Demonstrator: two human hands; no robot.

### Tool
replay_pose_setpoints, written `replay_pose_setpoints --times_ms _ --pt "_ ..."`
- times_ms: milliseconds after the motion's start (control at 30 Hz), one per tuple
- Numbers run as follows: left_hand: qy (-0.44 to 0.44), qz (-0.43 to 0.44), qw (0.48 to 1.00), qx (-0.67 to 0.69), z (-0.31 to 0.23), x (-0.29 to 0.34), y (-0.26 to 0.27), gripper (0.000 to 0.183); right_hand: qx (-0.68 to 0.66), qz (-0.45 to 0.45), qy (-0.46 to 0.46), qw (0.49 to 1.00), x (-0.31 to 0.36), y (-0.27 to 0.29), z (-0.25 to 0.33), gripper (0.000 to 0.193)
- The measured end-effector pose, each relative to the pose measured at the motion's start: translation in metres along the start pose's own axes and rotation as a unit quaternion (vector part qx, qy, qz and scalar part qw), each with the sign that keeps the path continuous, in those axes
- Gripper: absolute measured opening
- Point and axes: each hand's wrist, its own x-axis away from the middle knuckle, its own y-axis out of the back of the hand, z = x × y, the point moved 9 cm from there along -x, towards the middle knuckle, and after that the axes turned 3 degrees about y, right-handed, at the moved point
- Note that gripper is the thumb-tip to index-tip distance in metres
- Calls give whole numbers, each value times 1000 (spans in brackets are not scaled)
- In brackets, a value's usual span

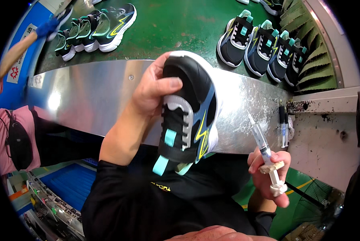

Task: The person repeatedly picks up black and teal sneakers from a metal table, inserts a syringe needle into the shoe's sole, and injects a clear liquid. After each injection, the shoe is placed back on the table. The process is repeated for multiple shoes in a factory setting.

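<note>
A brushed-metal tabletop (91, 88) is running across the middle, catching a bright white glare toward its left end. Beyond it, a scuffed green surface (180, 32) is stretching back, and a curtain of frayed green strips (310, 60) is hanging along its right side. A pale housing (318, 146), speckled with dark chips, is standing below the curtain. At the left, a blue panel (11, 96) is rising beside the green surface. Green floor (290, 178) is showing at lower right, where a yellow line is crossing it, while a ribbed blue tray (69, 180) is sitting at lower left.
</note>
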Motion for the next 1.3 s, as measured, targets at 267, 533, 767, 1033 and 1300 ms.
replay_pose_setpoints --times_ms 267,533,767,1033,1300 --pt "26 -6 999 -31 2 16 1 67 -184 71 -24 980 -53 -52 9 70" --pt "50 33 998 -35 -1 24 -15 63 -181 101 -63 976 -69 -71 4 69" --pt "42 41 997 -52 -2 26 -17 63 -155 81 -77 982 -70 -69 -3 70" --pt "33 8 997 -63 -4 22 -10 66 -121 73 -62 988 -65 -60 0 70" --pt "5 8 998 -64 -4 15 7 67 -110 61 -31 992 -44 -42 -10 71"
